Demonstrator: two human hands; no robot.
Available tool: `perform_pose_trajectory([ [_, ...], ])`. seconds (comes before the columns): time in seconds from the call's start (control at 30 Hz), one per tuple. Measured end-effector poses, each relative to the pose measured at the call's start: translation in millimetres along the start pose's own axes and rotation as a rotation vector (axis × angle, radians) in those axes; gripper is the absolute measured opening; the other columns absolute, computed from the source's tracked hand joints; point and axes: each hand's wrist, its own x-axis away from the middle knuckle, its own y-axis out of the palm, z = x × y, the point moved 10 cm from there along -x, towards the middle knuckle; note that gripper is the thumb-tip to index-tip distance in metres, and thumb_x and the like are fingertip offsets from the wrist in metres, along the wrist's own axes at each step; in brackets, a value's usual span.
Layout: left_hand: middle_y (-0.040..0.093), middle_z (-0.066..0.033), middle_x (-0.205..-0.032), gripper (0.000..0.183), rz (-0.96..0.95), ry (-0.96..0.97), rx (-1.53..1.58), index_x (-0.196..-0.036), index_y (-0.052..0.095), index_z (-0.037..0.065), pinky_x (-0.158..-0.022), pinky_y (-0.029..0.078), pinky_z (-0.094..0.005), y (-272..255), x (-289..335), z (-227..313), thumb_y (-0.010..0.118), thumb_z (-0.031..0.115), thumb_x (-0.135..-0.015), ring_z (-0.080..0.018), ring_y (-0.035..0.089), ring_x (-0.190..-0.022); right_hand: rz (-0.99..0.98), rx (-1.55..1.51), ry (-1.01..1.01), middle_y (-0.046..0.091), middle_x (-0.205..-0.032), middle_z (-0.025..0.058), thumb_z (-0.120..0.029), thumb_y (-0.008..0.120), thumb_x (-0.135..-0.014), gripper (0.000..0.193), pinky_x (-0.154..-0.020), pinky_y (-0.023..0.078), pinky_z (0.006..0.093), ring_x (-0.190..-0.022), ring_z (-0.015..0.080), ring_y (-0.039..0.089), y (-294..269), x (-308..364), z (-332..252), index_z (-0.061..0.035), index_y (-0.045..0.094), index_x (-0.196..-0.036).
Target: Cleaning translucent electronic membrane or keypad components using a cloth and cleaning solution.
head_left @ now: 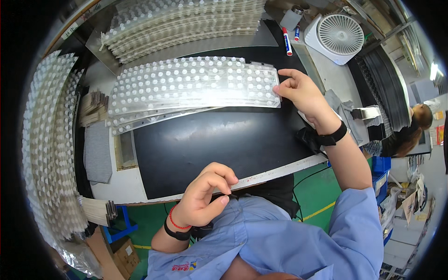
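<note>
A long white translucent panel (pixel 219 100) studded with rows of round white dots lies across the black work mat (pixel 210 144). Beneath its left part, a second similar panel (pixel 140 123) sticks out at an angle. At the panel's right end, my right hand (pixel 303 95) has its thumb and a bent finger closed on the edge, with the index finger stretched out above. My left hand (pixel 205 193) hovers by the table's front edge, in front of my body. Its fingers are loosely curled, thumb and fingertips stay apart, and nothing shows in it.
A tall stack of dotted panels (pixel 186 30) stands behind the mat; another stack (pixel 51 144) fills the left side. A white fan (pixel 338 35), red marker (pixel 287 42) and blue marker (pixel 297 32) sit at the back right. Grey cloth (pixel 98 154) lies left. Another person (pixel 408 133) is far right.
</note>
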Motion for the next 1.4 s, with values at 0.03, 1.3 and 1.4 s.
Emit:
perform_pose_trajectory([
  [0.03, 0.055, -0.0149, -0.118, 0.021, -0.011, -0.007, -0.008, -0.102, 0.056, 0.005, -0.095, 0.043, -0.0359, 0.6, -0.8, -0.1, 0.058, -0.006, -0.084, -0.0211, 0.052, -0.106, 0.0, -0.063, -0.006, 0.067, -0.088, 0.0039, -0.012, 0.073, -0.089, 0.052, -0.074, 0.048, 0.0241, -0.081, 0.0103, 0.061, -1.0, 1.4, -4.5, 0.0079, 0.052, -0.133],
  [1.3, 0.049, -0.0106, -0.102, 0.049, 0.119, -0.263, -1.498, -0.13, 0.066, 0.008, -0.087, 0.039, -0.0404, 17.4, -61.4, -12.5, 0.076, 0.021, -0.083, -0.0282, 0.047, -0.093, 0.083, -0.527, 0.086, 0.069, -0.107, 0.0172, 0.006, 0.051, -0.098, 0.035, -0.077, 0.057, 0.0261, -0.088, 0.0152, 0.068, -6.7, 153.4, 66.3, 0.0109, 0.051, -0.132],
  [1.4, 0.05, -0.0102, -0.103, 0.048, 0.141, -0.208, -1.499, -0.127, 0.067, 0.007, -0.087, 0.038, -0.041, 20.2, -62.6, -7.9, 0.078, 0.021, -0.082, -0.0285, 0.049, -0.095, 0.04, -0.555, 0.085, 0.068, -0.11, 0.017, 0.007, 0.05, -0.098, 0.034, -0.078, 0.057, 0.0262, -0.093, 0.0152, 0.068, -6.5, 151.5, 68.0, 0.0112, 0.051, -0.132],
])
